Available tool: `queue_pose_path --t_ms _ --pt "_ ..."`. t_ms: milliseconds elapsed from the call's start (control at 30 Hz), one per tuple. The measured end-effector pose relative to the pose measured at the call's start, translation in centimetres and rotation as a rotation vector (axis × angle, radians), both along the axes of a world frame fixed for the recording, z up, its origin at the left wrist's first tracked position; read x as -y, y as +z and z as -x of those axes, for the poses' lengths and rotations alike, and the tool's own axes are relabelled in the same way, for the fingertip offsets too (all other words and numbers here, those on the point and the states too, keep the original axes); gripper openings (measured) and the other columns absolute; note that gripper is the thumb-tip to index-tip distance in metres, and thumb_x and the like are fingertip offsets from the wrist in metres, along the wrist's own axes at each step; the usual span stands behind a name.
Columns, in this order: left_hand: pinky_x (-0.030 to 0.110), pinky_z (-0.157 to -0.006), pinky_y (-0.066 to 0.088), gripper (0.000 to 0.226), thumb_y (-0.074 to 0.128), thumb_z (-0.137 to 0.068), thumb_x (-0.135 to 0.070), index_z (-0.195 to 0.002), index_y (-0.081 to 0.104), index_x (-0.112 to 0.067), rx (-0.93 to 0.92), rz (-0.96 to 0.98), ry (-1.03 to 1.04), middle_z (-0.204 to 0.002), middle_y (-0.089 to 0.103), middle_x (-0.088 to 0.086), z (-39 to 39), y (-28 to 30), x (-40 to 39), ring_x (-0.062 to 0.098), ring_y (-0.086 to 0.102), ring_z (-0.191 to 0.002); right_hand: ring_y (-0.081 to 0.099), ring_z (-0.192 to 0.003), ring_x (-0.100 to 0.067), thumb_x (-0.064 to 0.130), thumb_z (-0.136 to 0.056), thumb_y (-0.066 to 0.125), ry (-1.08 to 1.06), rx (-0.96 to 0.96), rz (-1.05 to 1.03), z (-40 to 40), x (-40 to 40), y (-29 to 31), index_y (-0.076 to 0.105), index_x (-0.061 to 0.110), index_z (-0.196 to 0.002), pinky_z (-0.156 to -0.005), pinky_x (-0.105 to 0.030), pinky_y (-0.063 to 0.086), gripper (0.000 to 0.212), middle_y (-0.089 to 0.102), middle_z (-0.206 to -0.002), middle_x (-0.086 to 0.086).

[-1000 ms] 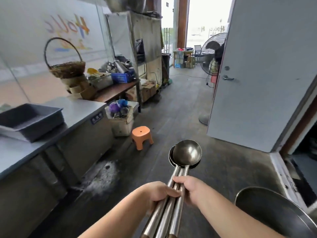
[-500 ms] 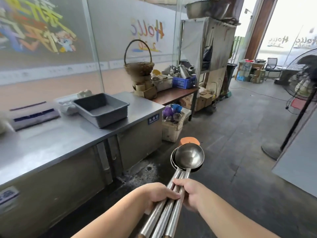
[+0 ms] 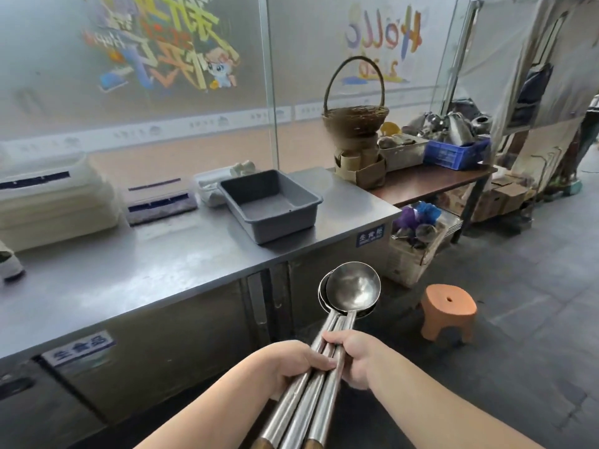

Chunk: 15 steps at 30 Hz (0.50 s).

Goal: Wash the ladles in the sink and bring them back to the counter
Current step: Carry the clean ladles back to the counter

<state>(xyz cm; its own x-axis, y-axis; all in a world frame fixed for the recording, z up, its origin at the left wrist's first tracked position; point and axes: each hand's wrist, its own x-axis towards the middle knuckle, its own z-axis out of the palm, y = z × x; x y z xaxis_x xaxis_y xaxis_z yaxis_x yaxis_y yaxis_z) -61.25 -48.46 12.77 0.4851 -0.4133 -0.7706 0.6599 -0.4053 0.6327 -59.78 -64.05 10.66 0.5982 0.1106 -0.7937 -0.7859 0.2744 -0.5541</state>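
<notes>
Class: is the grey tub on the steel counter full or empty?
Empty: the grey tub shows its bare floor and inner walls, nothing inside.

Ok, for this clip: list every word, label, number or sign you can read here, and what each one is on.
"生食品", white-and-blue label on the steel counter's front, left cabinet.
Blue label at the counter's right corner: Chinese characters, too small and blurred to read.
"Hollo", mirrored colourful lettering on the glass wall, seen from behind; the line beneath is unreadable.
Colourful Chinese characters and cartoon graphic on the left glass panel: mirrored, blurred, unreadable.
The ladles, held by both hands, show no markings.
</notes>
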Motion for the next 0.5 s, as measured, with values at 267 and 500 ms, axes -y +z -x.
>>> queue_pose_path --t_ms 267,500 --pt "0.039 -0.088 0.055 0.039 0.076 -0.076 -0.029 -0.104 0.071 -0.002 -0.027 0.05 0.228 -0.106 0.069 0.016 -11.2 0.5 2.8 0.026 0.068 -0.087 0.07 -0.076 -0.028 0.009 -0.086 0.068 0.186 0.022 -0.019 -14.0 2.0 1.3 0.071 -0.004 -0.091 -0.073 -0.036 0.058 0.015 0.074 -0.08 -0.017" --pt "0.031 -0.072 0.057 0.031 0.071 -0.085 -0.03 -0.101 0.071 -0.004 -0.022 0.109 0.361 -0.093 0.072 0.009 -20.7 2.5 2.8 0.019 0.07 -0.075 0.069 -0.068 -0.024 0.007 -0.087 0.066 0.291 0.041 0.011 -25.6 1.6 3.9 0.07 0.0 -0.085 -0.07 -0.033 0.058 0.008 0.072 -0.071 -0.013"
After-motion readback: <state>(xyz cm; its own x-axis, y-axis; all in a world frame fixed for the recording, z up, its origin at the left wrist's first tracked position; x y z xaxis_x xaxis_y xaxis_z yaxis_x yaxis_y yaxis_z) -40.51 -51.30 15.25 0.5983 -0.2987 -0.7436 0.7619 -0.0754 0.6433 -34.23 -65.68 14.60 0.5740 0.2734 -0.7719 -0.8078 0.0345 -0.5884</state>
